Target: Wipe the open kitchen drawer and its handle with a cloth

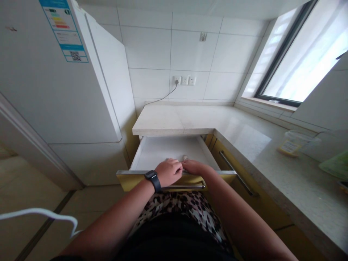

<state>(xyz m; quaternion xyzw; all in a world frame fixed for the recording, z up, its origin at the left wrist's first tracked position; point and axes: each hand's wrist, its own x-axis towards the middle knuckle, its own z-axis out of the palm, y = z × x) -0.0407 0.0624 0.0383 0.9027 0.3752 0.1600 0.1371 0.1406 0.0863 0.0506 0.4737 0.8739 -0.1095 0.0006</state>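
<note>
A pulled-out white drawer [163, 145] with a yellow front is before me. My left hand [169, 172], a black watch [153, 178] on its wrist, is bent over the drawer's front edge. Its fingers are curled, and whatever they hold is hidden. My right hand [195, 167] meets it at the same edge, fingers closed and pointing left. A small whitish object [185, 157] shows just beyond the right fingertips, inside the drawer. Its kind is too small to tell. Below the hands runs the drawer's metal bar handle [187, 186].
A pale countertop [168, 117] lies above the drawer and continues along the right, bearing a clear plastic tub [292, 143] and a green bag [335, 163]. A white refrigerator [81, 98] stands left. A cord [163, 98] runs to wall sockets [185, 80]. Another metal handle [239, 174] juts out right.
</note>
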